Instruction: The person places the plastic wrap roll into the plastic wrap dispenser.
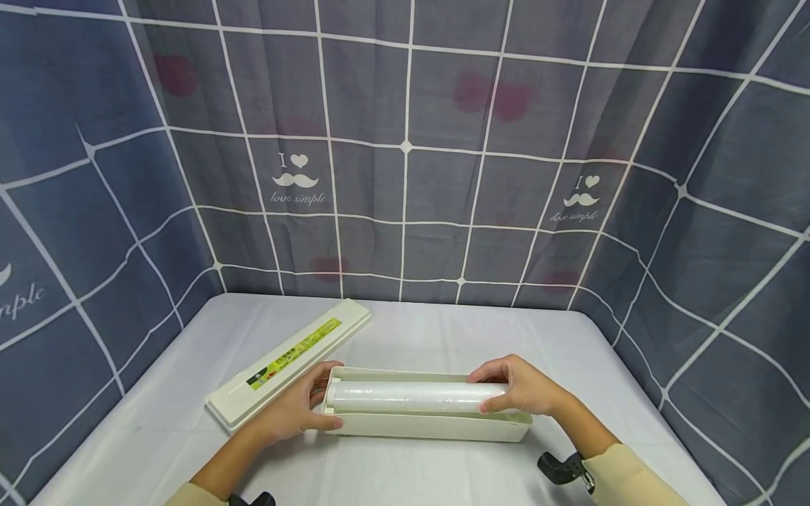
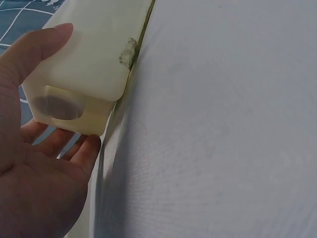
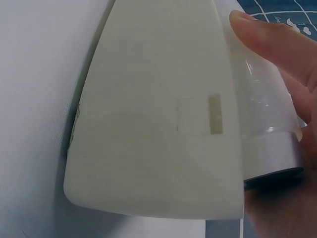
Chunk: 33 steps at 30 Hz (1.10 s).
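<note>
A long cream box point(image 1: 424, 426) stands on the table without its lid, and a roll of cling film point(image 1: 411, 397) lies along its inside. My left hand point(image 1: 297, 407) holds the left end of the box, thumb on the near wall and fingers round the end and far side. In the left wrist view the thumb point(image 2: 54, 42) presses on the box wall point(image 2: 99, 54). At the other end my right hand point(image 1: 525, 386) grips the roll between thumb and fingers. The right wrist view shows that end of the roll point(image 3: 270, 99) raised above the box edge, its dark core opening visible.
The cream lid point(image 1: 285, 362), with a yellow-green label, lies slantwise on the table behind my left hand. A white cloth covers the table point(image 1: 430, 471). Dark checked curtains point(image 1: 436, 183) enclose the back and both sides.
</note>
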Tool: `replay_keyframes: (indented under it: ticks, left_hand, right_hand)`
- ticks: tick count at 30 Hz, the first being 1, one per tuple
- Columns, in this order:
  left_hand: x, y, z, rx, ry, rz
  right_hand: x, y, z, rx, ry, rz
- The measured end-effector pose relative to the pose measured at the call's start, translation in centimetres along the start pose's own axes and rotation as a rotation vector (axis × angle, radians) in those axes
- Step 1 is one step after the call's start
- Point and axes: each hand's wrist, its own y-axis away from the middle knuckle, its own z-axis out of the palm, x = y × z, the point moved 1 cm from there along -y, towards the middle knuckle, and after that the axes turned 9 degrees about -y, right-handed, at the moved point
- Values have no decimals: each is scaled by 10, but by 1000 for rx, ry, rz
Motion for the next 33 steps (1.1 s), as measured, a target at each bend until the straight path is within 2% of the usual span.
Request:
replay_keyframes:
  ticks: [9,17,25,33]
  left_hand:
    - [-1,-1,0,-16,23,-3]
    - [1,-1,0,-19,19,18]
    - [0,0,0,-14,28,29]
    - [1,0,0,-8,18,19]
  right_hand:
    - [-1,1,1,21,60,-49]
    - [1,3,4,39,105,-50]
    - [5,4,6,54,109,-116]
    - [6,4,6,86,143,-83]
